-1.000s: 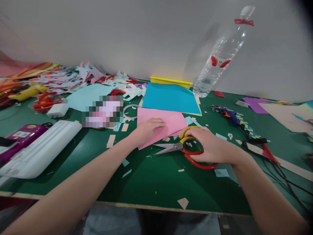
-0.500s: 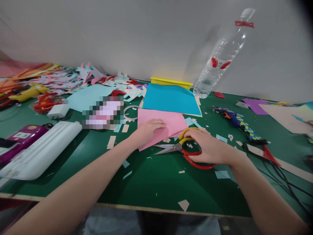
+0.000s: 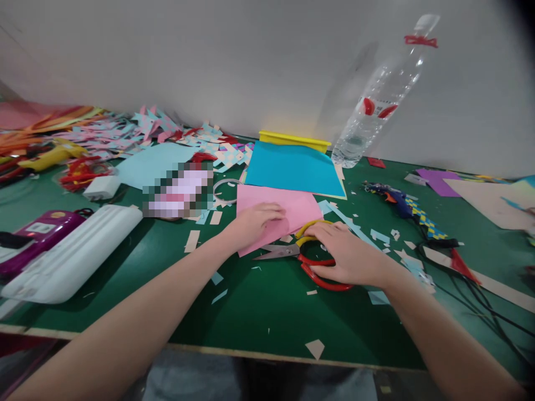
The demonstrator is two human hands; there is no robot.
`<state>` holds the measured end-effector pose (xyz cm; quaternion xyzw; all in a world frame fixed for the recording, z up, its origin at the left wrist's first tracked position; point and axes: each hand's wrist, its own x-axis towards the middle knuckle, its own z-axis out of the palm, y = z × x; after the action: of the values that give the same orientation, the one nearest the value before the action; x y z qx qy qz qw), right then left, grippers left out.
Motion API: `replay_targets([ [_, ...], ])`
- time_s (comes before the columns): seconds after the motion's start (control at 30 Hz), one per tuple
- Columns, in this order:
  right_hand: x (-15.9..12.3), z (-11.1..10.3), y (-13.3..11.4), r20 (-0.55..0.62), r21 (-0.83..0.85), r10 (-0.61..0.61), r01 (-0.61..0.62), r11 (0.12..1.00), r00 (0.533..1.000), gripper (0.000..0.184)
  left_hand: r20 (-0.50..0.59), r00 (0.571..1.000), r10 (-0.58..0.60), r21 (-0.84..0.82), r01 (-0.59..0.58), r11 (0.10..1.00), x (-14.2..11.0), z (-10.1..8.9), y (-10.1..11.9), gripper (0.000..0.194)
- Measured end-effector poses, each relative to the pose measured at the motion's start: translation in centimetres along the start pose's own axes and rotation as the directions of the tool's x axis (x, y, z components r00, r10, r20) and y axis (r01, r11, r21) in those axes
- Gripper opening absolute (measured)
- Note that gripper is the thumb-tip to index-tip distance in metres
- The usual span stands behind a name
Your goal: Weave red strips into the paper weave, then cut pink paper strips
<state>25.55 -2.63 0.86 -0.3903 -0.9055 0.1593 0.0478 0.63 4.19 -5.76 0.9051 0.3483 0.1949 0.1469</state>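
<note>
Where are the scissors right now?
Head view, near the middle: the scissors are in the right hand, blades pointing left beside the near edge of the pink paper, which lies under the left hand.

Seen from pink paper sheet [image 3: 288, 201]: passable at 6 o'clock over flat green tabletop [image 3: 267, 314]; blocked at 4 by red-and-yellow-handled metal scissors [image 3: 293, 250], between 1 and 2 by tall clear plastic bottle [image 3: 376, 114], near 9 by long white plastic case [image 3: 75, 253].

craft workspace, green table [image 3: 251, 320], scattered paper scraps [image 3: 316, 349], colored sheets [image 3: 278, 197], scissors [image 3: 285, 252]
</note>
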Motion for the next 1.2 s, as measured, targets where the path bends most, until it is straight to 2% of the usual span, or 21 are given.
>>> replay_targets([
  [0.2, 0.5, 0.3, -0.4, -0.024, -0.051, -0.046, 0.045, 0.998, 0.999, 0.048, 0.028, 0.999, 0.025, 0.049, -0.026, 0.998, 0.0, -0.7, 0.4, 0.043],
  [0.6, 0.7, 0.8, -0.7, 0.019, -0.084, -0.089, 0.090, 0.992, 0.996, 0.051, 0.000, 1.000, 0.022, -0.043, -0.022, 0.999, 0.0, -0.5, 0.0, 0.038],
  [0.8, 0.7, 0.3, -1.3, 0.082, -0.023, -0.109, 0.111, 0.994, 0.991, 0.048, -0.019, 1.000, 0.023, -0.092, -0.024, 0.995, 0.1, -0.7, 0.0, 0.036],
  [1.03, 0.3, 0.1, -1.3, 0.055, 0.046, -0.100, 0.098, 0.994, 0.993, 0.046, -0.022, 1.000, -0.019, -0.152, 0.015, 0.988, 0.0, -0.9, 0.3, 0.036],
  [1.2, -0.5, -1.0, 0.6, -0.004, 0.137, -0.095, 0.094, 0.986, 0.995, 0.047, -0.139, 0.990, -0.029, -0.187, 0.003, 0.982, -0.1, -1.4, 0.4, 0.040],
])
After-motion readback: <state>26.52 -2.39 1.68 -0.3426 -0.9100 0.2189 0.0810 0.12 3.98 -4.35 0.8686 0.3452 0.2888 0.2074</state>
